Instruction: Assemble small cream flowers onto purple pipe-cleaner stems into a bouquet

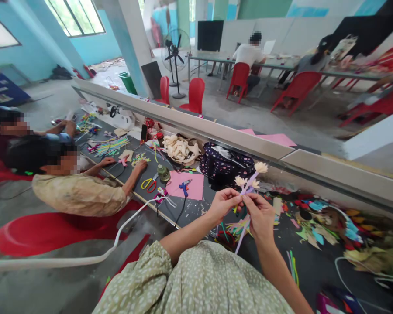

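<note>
In front of my body, my left hand (225,204) and my right hand (260,218) meet in a pinch on an artificial flower sprig (248,188). The sprig has several cream blossoms at its top and a lilac stem. A lilac strip (243,235) hangs down from between my fingers. Both hands are closed on the stem, and my fingers hide part of it. Below them, thin coloured strips (237,227) lie on the dark table (190,218). Left of my hands a blue glue gun (184,186) rests on a pink sheet (196,192).
Scissors (149,184) and a green bottle (163,172) stand near the pink sheet. A dotted bag (227,163) sits against the divider. Craft scraps (327,218) cover the right side. A co-worker (81,192) sits at left. A white cable (114,244) crosses the lower left.
</note>
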### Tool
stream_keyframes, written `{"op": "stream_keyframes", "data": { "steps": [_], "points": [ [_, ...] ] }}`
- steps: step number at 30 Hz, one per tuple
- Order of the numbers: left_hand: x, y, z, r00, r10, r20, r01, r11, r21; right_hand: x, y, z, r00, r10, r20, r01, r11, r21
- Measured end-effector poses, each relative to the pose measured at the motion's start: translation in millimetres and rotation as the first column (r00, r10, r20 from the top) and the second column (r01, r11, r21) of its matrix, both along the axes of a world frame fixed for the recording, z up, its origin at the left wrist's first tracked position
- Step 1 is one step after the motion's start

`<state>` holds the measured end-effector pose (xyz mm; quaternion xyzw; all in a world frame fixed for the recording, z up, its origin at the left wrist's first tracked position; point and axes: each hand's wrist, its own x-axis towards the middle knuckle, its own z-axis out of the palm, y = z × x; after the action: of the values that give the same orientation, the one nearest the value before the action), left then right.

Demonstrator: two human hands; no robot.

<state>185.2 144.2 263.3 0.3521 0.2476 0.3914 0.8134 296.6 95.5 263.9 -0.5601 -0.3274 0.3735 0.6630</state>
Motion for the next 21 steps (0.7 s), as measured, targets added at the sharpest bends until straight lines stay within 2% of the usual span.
{"op": "stream_keyframes", "data": {
  "steps": [4,8,13,21],
  "points": [
    [-4,-9,0.4,0.999,0.054,-0.001,-0.054,0.999,-0.001,-3,-5,-0.4,0.999,0.013,0.036,-0.013,1.0,-0.001],
    [-4,-13,3.6,0.998,0.061,0.001,-0.061,0.998,-0.002,-2,-8,0.6,0.998,0.04,-0.046,-0.04,0.999,0.007],
    [4,-17,2.3,0.998,0.062,0.006,-0.062,0.998,-0.015,4,-11,1.0,0.993,0.042,-0.108,-0.043,0.999,-0.009],
    [21,-39,-2.3,0.994,0.09,0.06,-0.086,0.994,-0.062,13,-30,8.3,0.996,0.035,-0.078,-0.038,0.999,-0.031]
  ]
}}
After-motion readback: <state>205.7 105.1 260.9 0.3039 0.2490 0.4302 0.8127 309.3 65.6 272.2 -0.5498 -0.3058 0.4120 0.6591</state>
